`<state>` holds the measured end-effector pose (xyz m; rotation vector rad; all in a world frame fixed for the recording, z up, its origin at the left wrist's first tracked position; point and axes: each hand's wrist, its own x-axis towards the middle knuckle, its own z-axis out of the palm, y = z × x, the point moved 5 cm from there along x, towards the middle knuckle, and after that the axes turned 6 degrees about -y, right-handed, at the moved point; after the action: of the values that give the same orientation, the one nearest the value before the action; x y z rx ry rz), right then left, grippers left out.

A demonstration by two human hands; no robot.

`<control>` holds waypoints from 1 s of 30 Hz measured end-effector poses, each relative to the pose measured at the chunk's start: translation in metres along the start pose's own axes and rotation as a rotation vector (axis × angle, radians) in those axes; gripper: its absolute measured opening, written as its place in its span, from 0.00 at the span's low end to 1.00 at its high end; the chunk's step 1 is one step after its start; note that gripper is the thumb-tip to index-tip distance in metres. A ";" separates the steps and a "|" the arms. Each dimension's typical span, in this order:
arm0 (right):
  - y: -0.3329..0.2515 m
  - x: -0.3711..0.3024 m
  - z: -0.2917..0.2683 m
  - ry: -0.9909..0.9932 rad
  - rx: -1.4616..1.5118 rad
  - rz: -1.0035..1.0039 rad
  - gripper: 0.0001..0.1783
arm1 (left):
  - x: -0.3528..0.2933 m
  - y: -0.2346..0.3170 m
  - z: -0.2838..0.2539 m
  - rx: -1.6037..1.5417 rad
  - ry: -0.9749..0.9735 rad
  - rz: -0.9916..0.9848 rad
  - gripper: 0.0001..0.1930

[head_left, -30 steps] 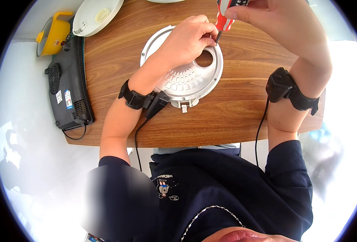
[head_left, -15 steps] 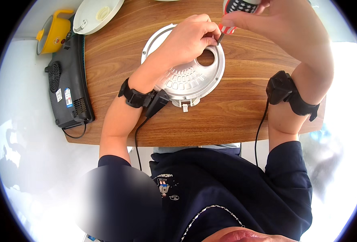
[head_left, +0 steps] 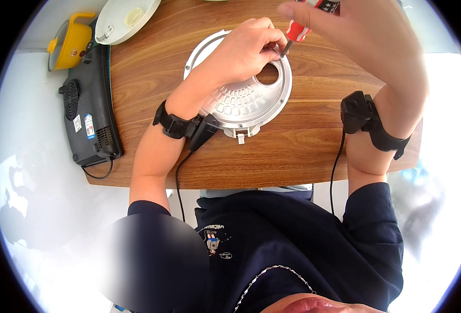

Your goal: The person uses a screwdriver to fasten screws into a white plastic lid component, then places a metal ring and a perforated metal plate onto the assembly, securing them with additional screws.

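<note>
A round silver metal cover with a stamped pattern and an off-centre hole lies on the wooden table. My left hand rests over its upper part, thumb and fingertips closed together at the rim beside a screwdriver's tip; what they pinch is too small to make out. The screwdriver, with a red, white and black star-patterned handle, stands tilted, its tip at a rim screw. Around the upper handle is my right hand, thumb lifted off to the left and other fingers mostly hidden.
A black appliance base with a fan grille and a cord lies along the left table edge. Behind it are a yellow pot and a white round lid. Cables hang from the black wrist devices on both forearms.
My right hand has turned with the screwdriver, and its thumb has come away from the handle. The handle leans further right. My left hand stays at the rim.
</note>
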<state>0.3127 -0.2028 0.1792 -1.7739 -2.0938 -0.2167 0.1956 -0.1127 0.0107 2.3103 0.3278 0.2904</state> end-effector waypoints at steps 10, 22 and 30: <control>-0.018 0.001 -0.009 -0.093 0.052 0.097 0.18 | -0.002 0.003 -0.001 -0.002 -0.003 -0.015 0.05; 0.010 0.001 0.006 -0.005 -0.064 0.115 0.14 | -0.001 0.001 0.001 0.008 -0.019 -0.019 0.09; 0.002 -0.004 0.018 -0.134 -0.518 -0.485 0.08 | -0.001 0.003 -0.001 0.009 -0.040 -0.032 0.08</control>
<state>0.3115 -0.1999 0.1614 -1.5170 -2.7239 -0.8604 0.1945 -0.1146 0.0132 2.3139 0.3458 0.2271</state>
